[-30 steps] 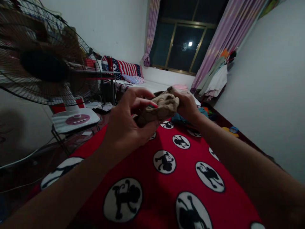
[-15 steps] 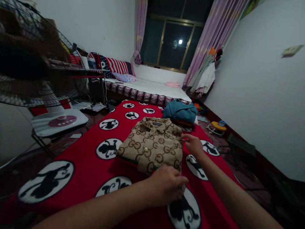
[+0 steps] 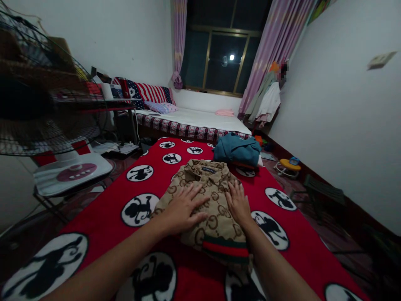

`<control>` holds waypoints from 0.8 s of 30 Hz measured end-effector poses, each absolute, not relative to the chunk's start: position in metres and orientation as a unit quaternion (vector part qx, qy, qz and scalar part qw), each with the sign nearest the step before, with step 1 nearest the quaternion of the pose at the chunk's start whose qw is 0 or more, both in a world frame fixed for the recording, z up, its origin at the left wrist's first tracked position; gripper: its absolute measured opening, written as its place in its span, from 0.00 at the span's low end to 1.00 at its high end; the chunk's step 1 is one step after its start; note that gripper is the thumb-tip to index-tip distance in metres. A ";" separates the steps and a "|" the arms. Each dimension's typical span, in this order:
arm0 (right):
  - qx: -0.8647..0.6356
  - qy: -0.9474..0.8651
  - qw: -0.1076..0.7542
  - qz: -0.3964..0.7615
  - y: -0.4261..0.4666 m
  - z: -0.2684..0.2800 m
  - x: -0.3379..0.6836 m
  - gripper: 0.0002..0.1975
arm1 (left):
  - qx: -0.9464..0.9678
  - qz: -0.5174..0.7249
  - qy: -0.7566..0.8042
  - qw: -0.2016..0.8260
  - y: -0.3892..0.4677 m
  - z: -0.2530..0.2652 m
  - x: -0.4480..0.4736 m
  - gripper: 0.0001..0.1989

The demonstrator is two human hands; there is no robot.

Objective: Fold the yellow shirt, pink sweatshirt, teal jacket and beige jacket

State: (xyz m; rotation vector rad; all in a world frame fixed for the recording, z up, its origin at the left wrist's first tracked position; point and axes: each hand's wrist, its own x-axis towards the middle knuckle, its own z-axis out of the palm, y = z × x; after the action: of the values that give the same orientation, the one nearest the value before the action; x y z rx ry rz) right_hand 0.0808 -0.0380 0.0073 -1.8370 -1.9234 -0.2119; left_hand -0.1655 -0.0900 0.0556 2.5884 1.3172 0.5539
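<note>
A tan jacket (image 3: 216,209) with a brown letter pattern lies folded on the red blanket (image 3: 106,213), its collar facing away from me. Near its lower edge runs a green and red striped band (image 3: 225,249). My left hand (image 3: 184,207) rests flat on the jacket's left half, fingers spread. On the right side of the jacket lies my right hand (image 3: 237,202), also flat and open. Beyond the collar, a teal folded garment (image 3: 237,149) sits on top of a small pile of clothes.
On the left stands a fan (image 3: 40,96) with a wire cage, near a desk holding various items. A bed (image 3: 194,118) with a white sheet is at the back under the window. To the right are a yellow stool (image 3: 288,165) and a dark folding stool (image 3: 324,188).
My left hand has moved from the near edge up onto the jacket and opened flat. My right hand has left the far right edge and lies on top. The striped band now shows.
</note>
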 end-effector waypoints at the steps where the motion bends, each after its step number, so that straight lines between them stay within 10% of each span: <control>1: -0.676 -0.702 0.210 -0.072 -0.037 0.005 0.084 0.23 | 0.882 0.169 0.428 0.100 -0.092 0.052 -0.163 0.26; 11: -0.695 -0.640 0.325 -0.047 0.016 0.043 0.086 0.21 | 0.886 0.169 0.419 0.102 -0.100 0.040 -0.160 0.24; 17: -0.552 -0.612 0.561 -0.081 0.005 0.041 0.099 0.13 | 0.904 0.168 0.383 0.094 -0.107 0.041 -0.156 0.25; 24: -0.745 -0.599 0.291 -0.022 0.006 0.030 0.113 0.12 | 0.899 0.123 0.400 0.130 -0.088 0.045 -0.144 0.23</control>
State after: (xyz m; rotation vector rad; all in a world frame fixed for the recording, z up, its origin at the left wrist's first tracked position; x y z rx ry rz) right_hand 0.1131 0.0063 0.0303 -1.9869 -1.5973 -0.0592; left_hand -0.1438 -0.0875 0.0451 2.6129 1.1622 0.3564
